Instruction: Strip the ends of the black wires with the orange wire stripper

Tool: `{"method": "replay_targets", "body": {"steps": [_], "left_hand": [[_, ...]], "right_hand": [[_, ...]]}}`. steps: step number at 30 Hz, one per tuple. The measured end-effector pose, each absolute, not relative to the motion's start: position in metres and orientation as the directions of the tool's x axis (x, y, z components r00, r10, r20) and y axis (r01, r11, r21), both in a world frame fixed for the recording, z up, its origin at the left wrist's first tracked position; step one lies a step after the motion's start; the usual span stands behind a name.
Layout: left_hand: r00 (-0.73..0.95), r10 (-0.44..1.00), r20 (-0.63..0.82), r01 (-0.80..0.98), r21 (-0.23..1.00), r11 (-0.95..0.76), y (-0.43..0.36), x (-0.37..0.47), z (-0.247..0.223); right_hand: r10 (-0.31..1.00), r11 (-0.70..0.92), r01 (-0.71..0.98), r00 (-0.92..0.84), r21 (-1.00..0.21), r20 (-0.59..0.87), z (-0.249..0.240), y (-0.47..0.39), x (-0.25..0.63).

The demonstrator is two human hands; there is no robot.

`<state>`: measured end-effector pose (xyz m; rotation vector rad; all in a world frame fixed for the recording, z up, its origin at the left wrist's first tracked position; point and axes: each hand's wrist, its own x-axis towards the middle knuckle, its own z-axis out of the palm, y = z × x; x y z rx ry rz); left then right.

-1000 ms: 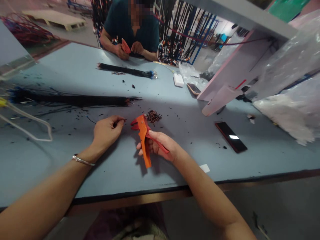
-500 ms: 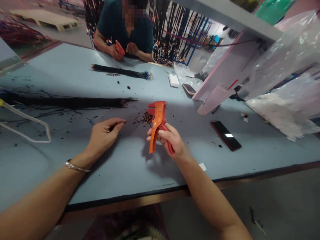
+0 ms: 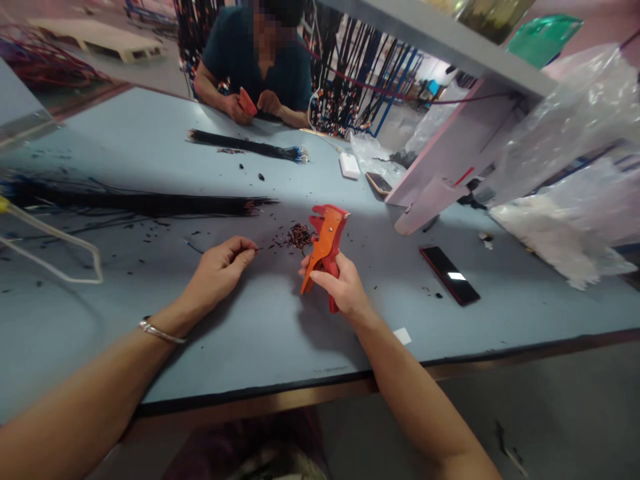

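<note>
Between thumb and forefinger, my left hand pinches a thin dark wire; its blue end sticks out behind the hand and a short tip pokes out toward the right. My right hand is wrapped round the handles of an orange and red wire stripper, its jaws pointing up and to the left. Just left of the jaws lies a small pile of dark wire scraps. A long bundle of black wires stretches across the table beyond my left hand.
A person across the table holds a red tool. Near them lies a shorter wire bundle. On the right are a phone, a shelf post and clear plastic bags. A white bent frame stands at left.
The wire stripper has tilted, its head leaning further right and its handles drawn closer together. My left hand has shifted slightly right with the wire. The view has moved a little.
</note>
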<state>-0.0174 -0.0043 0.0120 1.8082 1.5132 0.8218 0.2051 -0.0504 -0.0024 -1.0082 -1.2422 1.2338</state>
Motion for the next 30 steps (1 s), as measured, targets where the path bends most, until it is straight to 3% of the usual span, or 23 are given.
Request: {"method": "replay_targets", "body": {"steps": [8, 12, 15, 16, 19, 22, 26, 30], "left_hand": [[0.153, 0.979, 0.135, 0.559, 0.805, -0.198, -0.004, -0.017, 0.013], [0.064, 0.980, 0.190, 0.610, 0.770, -0.189, -0.002, -0.018, 0.013], [0.042, 0.971, 0.236, 0.628, 0.750, -0.210, 0.000, -0.020, 0.011], [0.038, 0.969, 0.245, 0.627, 0.749, -0.215, 0.000, -0.021, 0.011], [0.022, 0.969, 0.248, 0.631, 0.748, -0.206, 0.000, -0.021, 0.010], [0.021, 0.967, 0.254, 0.641, 0.739, -0.208, 0.000, -0.021, 0.010], [0.038, 0.959, 0.281, 0.654, 0.718, -0.236, 0.001, -0.022, 0.009], [0.021, 0.961, 0.275, 0.657, 0.721, -0.221, 0.002, -0.023, 0.008]], "right_hand": [[0.964, 0.217, -0.103, -0.132, -0.971, 0.230, 0.001, -0.055, 0.207], [0.956, 0.139, -0.221, -0.224, -0.965, 0.189, 0.003, -0.057, 0.202], [0.950, 0.097, -0.204, -0.274, -0.974, 0.152, -0.004, -0.050, 0.195], [0.956, 0.115, -0.174, -0.249, -0.978, 0.156, -0.007, -0.046, 0.193], [0.965, 0.257, -0.052, 0.063, -0.965, 0.254, -0.014, -0.034, 0.193], [0.930, 0.322, -0.101, 0.220, -0.941, 0.295, -0.011, -0.033, 0.197], [0.962, 0.268, -0.277, 0.136, -0.923, 0.239, 0.002, -0.046, 0.198], [0.988, 0.044, -0.293, -0.128, -0.955, 0.084, 0.000, -0.049, 0.192]]}}
